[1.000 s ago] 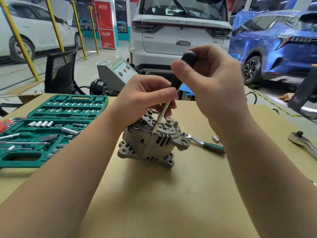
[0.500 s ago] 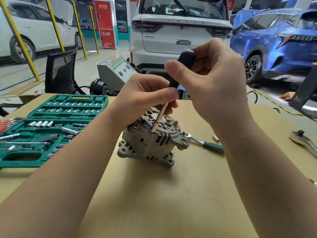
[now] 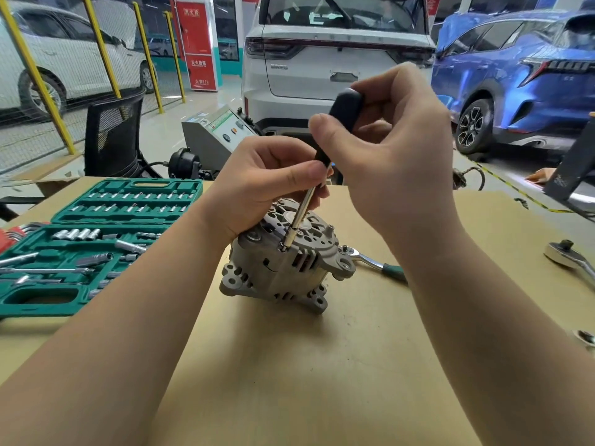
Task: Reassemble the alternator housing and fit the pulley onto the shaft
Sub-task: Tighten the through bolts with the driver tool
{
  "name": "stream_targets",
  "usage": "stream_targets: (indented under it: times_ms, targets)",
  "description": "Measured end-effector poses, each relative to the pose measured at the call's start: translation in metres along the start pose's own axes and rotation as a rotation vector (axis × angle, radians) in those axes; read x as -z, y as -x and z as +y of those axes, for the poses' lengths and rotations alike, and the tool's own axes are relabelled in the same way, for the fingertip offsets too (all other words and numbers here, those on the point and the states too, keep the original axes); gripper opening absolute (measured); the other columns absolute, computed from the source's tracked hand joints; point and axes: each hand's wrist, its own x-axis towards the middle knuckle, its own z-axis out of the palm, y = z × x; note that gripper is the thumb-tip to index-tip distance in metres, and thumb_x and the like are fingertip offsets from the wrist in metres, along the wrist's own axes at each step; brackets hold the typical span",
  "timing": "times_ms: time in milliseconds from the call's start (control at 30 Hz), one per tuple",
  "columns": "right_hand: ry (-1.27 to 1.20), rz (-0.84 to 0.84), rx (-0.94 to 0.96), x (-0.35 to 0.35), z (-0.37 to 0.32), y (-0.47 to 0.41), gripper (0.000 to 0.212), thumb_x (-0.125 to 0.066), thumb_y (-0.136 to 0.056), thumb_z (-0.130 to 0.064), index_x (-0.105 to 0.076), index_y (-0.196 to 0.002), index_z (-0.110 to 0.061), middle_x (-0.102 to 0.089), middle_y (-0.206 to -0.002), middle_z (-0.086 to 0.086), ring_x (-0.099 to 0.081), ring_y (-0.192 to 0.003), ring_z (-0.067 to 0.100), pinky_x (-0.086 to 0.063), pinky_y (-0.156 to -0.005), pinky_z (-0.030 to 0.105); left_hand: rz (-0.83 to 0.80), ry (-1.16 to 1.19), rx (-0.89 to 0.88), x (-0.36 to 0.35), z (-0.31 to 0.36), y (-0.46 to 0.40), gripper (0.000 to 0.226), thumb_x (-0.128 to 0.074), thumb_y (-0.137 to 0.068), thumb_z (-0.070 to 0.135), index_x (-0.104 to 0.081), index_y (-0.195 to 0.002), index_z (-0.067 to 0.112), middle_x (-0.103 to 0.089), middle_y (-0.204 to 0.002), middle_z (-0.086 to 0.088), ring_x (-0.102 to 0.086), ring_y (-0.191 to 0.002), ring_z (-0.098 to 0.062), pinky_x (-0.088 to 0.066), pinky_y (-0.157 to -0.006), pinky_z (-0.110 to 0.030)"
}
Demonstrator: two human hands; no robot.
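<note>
**Inspector:** Where did the alternator [image 3: 283,262] stand?

**Assessor:** On the brown table [image 3: 306,365], near the middle, just right of the green socket case [image 3: 80,252], with its finned end face turned upward and tipped a little toward the far side.

**Inspector:** And the hands?

**Assessor:** The right hand [image 3: 396,146] was curled round the black handle of the screwdriver [image 3: 309,201], thumb across the grip. The left hand [image 3: 267,181] sat on the housing's far-left shoulder, fingers bent, thumb and forefinger pinching the shaft just below the handle.

**Inspector:** The governing relation?

**Assessor:** The tool's long axis ran from upper right and far, down to lower left and near, its tip seated at a fastener point on the near-left rim of the end face. That point lay directly below the left hand, which was the nearer; the right was well above.

**Inspector:** Judgement?

**Assessor:** Housing screws were seemingly being driven; no pulley was visible. A ratchet [image 3: 376,263] lay just right of the housing.
</note>
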Motion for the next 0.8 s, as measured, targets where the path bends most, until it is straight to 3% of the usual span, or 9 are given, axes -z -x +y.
stream_targets:
  times_ms: [67,133,200,267,367,467,567,667,800]
  targets:
    - [-0.228,-0.172,-0.055,0.009,0.005,-0.008,0.031,-0.079,-0.092,-0.019,-0.065,-0.119,-0.011,-0.076,-0.1,-0.004,-0.075,-0.09,0.009,-0.062,-0.08,0.029,-0.021,0.061,0.001,0.0,0.0,0.0,0.029,-0.088,-0.088,0.036,-0.084,-0.103,0.012,-0.077,-0.088,-0.009,-0.074,-0.078,-0.027,-0.061,-0.073,-0.037]
    - [-0.527,-0.413,-0.134,0.022,0.011,-0.014,0.043,-0.067,-0.097,-0.005,-0.056,-0.139,-0.004,-0.075,-0.121,0.014,-0.075,-0.111,0.026,-0.06,-0.09,0.033,-0.059,0.107,0.005,0.002,0.001,-0.001,0.027,-0.085,-0.091,0.034,-0.083,-0.105,0.011,-0.075,-0.09,-0.009,-0.073,-0.08,-0.027,-0.06,-0.075,-0.038]
    - [-0.606,-0.538,-0.156,0.027,0.013,-0.015,0.047,-0.062,-0.098,0.004,-0.052,-0.144,0.0,-0.072,-0.124,0.023,-0.074,-0.113,0.04,-0.059,-0.096,0.043,-0.093,0.122,0.008,0.002,0.002,-0.001,0.028,-0.083,-0.093,0.033,-0.082,-0.107,0.009,-0.074,-0.091,-0.01,-0.072,-0.081,-0.028,-0.06,-0.077,-0.039]
    - [-0.494,-0.458,-0.128,0.025,0.012,-0.016,0.04,-0.072,-0.093,0.002,-0.061,-0.131,-0.002,-0.075,-0.11,0.017,-0.076,-0.102,0.035,-0.06,-0.092,0.044,-0.113,0.106,0.018,0.001,0.003,0.0,0.031,-0.08,-0.095,0.036,-0.081,-0.108,0.008,-0.075,-0.092,-0.013,-0.073,-0.08,-0.03,-0.061,-0.076,-0.039]
    - [-0.215,-0.242,-0.071,0.016,0.008,-0.014,0.032,-0.089,-0.082,-0.017,-0.068,-0.106,-0.019,-0.076,-0.093,-0.002,-0.075,-0.086,0.014,-0.062,-0.08,0.03,-0.098,0.052,0.011,0.0,0.003,0.001,0.041,-0.08,-0.094,0.043,-0.081,-0.113,0.006,-0.079,-0.095,-0.017,-0.076,-0.08,-0.033,-0.062,-0.074,-0.038]
    - [-0.096,-0.146,-0.009,0.009,0.002,-0.008,0.032,-0.09,-0.082,-0.025,-0.067,-0.104,-0.02,-0.075,-0.09,-0.008,-0.075,-0.08,0.007,-0.061,-0.074,0.024,-0.054,-0.001,-0.013,-0.002,0.003,0.002,0.041,-0.088,-0.087,0.043,-0.083,-0.109,0.008,-0.08,-0.091,-0.017,-0.076,-0.075,-0.034,-0.062,-0.072,-0.039]
    - [-0.212,-0.228,-0.026,0.014,0.005,-0.011,0.032,-0.081,-0.091,-0.019,-0.067,-0.119,-0.012,-0.077,-0.101,0.0,-0.077,-0.09,0.013,-0.064,-0.081,0.032,-0.055,0.005,-0.002,-0.003,0.004,0.002,0.033,-0.086,-0.09,0.036,-0.083,-0.106,0.007,-0.079,-0.087,-0.016,-0.076,-0.073,-0.032,-0.062,-0.071,-0.038]
    - [-0.542,-0.466,-0.121,0.025,0.01,-0.014,0.039,-0.058,-0.103,-0.002,-0.055,-0.141,-0.003,-0.071,-0.126,0.019,-0.073,-0.113,0.037,-0.059,-0.099,0.048,-0.098,0.02,0.033,-0.002,0.006,0.001,0.022,-0.08,-0.096,0.027,-0.081,-0.103,0.007,-0.078,-0.087,-0.015,-0.075,-0.074,-0.032,-0.061,-0.072,-0.038]
    - [-0.566,-0.509,-0.06,0.027,0.016,-0.017,0.034,-0.057,-0.102,0.004,-0.057,-0.135,0.001,-0.071,-0.115,0.025,-0.073,-0.109,0.047,-0.058,-0.099,0.052,-0.139,0.019,0.052,-0.003,0.007,0.001,0.017,-0.076,-0.099,0.025,-0.082,-0.103,0.01,-0.079,-0.088,-0.014,-0.075,-0.075,-0.032,-0.062,-0.072,-0.037]
